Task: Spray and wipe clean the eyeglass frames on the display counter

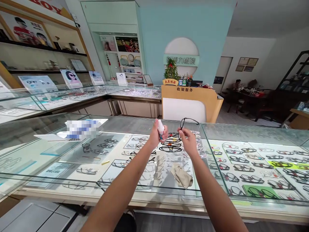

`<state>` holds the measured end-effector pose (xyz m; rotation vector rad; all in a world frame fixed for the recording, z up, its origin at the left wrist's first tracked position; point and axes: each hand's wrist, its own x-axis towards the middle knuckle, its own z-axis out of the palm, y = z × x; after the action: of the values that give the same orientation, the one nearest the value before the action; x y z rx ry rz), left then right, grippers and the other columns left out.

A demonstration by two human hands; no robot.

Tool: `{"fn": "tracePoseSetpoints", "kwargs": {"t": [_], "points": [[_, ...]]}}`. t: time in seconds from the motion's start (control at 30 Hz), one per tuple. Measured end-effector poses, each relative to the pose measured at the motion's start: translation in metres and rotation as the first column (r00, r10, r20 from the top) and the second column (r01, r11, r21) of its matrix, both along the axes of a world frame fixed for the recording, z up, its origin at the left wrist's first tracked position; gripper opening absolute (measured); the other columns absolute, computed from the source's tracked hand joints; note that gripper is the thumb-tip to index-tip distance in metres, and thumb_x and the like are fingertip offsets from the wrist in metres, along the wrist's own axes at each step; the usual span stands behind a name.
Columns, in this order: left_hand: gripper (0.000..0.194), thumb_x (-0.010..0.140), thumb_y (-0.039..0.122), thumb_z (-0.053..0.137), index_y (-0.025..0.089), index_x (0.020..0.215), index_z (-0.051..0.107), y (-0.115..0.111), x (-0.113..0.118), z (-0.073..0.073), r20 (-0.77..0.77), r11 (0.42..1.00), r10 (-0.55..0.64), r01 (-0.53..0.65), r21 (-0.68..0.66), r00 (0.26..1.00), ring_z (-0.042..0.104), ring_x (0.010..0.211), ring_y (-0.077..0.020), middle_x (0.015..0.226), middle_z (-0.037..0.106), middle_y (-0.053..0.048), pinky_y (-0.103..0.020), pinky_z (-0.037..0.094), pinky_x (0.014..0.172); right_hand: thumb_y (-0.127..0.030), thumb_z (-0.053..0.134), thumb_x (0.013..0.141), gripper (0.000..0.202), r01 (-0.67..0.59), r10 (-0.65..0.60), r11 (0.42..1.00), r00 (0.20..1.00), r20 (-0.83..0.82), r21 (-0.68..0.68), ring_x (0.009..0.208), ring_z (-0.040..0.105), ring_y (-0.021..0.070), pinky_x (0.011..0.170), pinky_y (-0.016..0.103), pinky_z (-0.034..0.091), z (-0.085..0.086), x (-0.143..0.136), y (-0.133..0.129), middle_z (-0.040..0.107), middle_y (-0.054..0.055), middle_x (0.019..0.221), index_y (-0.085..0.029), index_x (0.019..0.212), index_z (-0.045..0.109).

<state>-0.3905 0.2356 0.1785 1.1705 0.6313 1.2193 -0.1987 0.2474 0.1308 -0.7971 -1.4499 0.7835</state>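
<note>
Above the glass counter, my left hand (155,134) is wrapped round a small white spray bottle (161,129), held upright with its nozzle at the top. My right hand (188,140) pinches a pair of dark-framed glasses (189,120) and holds them up, to the right of the bottle. A crumpled beige cloth (182,175) lies on the glass top, nearer to me and below my right hand. Rows of glasses (170,149) show through the glass beneath both hands.
Papers and a blurred item (82,130) lie on the counter's left part. More glasses (251,178) fill the case at the right. Beyond stand a wooden cashier desk (213,103) and further display cases (135,91). People sit at a table in the far right background.
</note>
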Motion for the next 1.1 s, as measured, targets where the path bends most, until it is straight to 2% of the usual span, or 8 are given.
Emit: {"fn": "tracePoseSetpoints", "kwargs": {"t": [0.2,0.37,0.47,0.57,0.67,0.73,0.9,1.1], "points": [[0.079,0.076,0.097,0.047,0.023,0.050,0.041,0.016,0.007,-0.019,0.098,0.976,-0.206,0.212,-0.057,0.974,0.028,0.036,-0.0095,0.040,0.026,0.005,-0.022,0.018,0.034,-0.056,0.062,0.098,0.037,-0.058,0.057,0.998,0.998,0.034,0.000,0.101,0.073,0.0266,0.091,0.040,0.055,-0.004,-0.005,0.003,0.080,0.011,0.118,-0.022,0.103,0.075],[0.078,0.076,0.096,0.046,0.024,0.048,0.040,0.018,-0.006,-0.029,0.102,0.969,-0.215,0.225,-0.100,0.971,0.024,0.035,-0.0101,0.040,0.024,0.006,-0.024,0.019,0.030,-0.057,0.060,0.099,0.039,-0.106,0.107,0.994,0.990,0.090,-0.016,0.098,0.071,0.0253,0.090,0.038,0.054,0.000,-0.009,-0.006,0.080,0.010,0.114,-0.021,0.105,0.075],[0.079,0.076,0.099,0.041,0.024,0.048,0.039,0.020,-0.009,-0.032,0.056,0.981,-0.164,0.169,-0.095,0.985,0.024,0.034,-0.0098,0.039,0.024,0.005,-0.024,0.019,0.031,-0.061,0.060,0.099,0.043,-0.154,0.158,0.987,0.981,0.111,-0.041,0.093,0.069,0.0239,0.088,0.037,0.054,0.001,-0.011,-0.010,0.079,0.009,0.113,-0.022,0.103,0.076],[0.079,0.077,0.098,0.041,0.024,0.048,0.041,0.023,-0.009,-0.037,-0.071,0.999,0.018,-0.020,-0.031,0.997,0.023,0.033,-0.0084,0.038,0.027,0.005,-0.025,0.017,0.033,-0.066,0.059,0.097,0.046,-0.229,0.237,0.970,0.966,0.106,-0.081,0.086,0.067,0.0225,0.084,0.036,0.055,0.000,-0.014,-0.012,0.078,0.007,0.105,-0.023,0.102,0.076],[0.076,0.083,0.091,0.044,0.023,0.048,0.044,0.025,-0.006,-0.043,-0.219,0.976,0.215,-0.204,0.074,0.952,0.025,0.033,-0.0077,0.037,0.029,0.004,-0.025,0.015,0.036,-0.069,0.060,0.095,0.048,-0.287,0.297,0.952,0.950,0.096,-0.108,0.081,0.064,0.0212,0.081,0.035,0.054,0.000,-0.016,-0.013,0.076,0.006,0.099,-0.025,0.103,0.077],[0.075,0.086,0.087,0.042,0.023,0.047,0.044,0.025,-0.004,-0.045,-0.276,0.962,0.271,-0.248,0.116,0.922,0.028,0.034,-0.0086,0.037,0.029,0.003,-0.026,0.016,0.038,-0.071,0.059,0.095,0.050,-0.311,0.322,0.943,0.942,0.096,-0.115,0.079,0.062,0.0207,0.081,0.035,0.054,0.001,-0.017,-0.014,0.074,0.005,0.094,-0.025,0.102,0.077],[0.074,0.088,0.084,0.044,0.022,0.047,0.043,0.021,0.000,-0.043,-0.310,0.962,0.273,-0.250,0.114,0.911,0.035,0.040,-0.0095,0.043,0.040,-0.001,-0.026,0.020,0.042,-0.069,0.059,0.096,0.049,-0.328,0.339,0.939,0.935,0.107,-0.103,0.076,0.059,0.0196,0.076,0.033,0.050,0.003,-0.016,-0.016,0.064,0.002,0.077,-0.023,0.093,0.074],[0.072,0.085,0.088,0.046,0.022,0.054,0.045,0.020,0.002,-0.043,-0.274,0.972,0.225,-0.234,0.003,0.935,0.030,0.035,-0.0079,0.047,0.043,0.001,-0.026,0.017,0.039,-0.063,0.058,0.099,0.044,-0.365,0.373,0.927,0.922,0.104,-0.087,0.075,0.056,0.0178,0.074,0.031,0.048,0.004,-0.016,-0.018,0.061,0.001,0.078,-0.023,0.087,0.071]]}}
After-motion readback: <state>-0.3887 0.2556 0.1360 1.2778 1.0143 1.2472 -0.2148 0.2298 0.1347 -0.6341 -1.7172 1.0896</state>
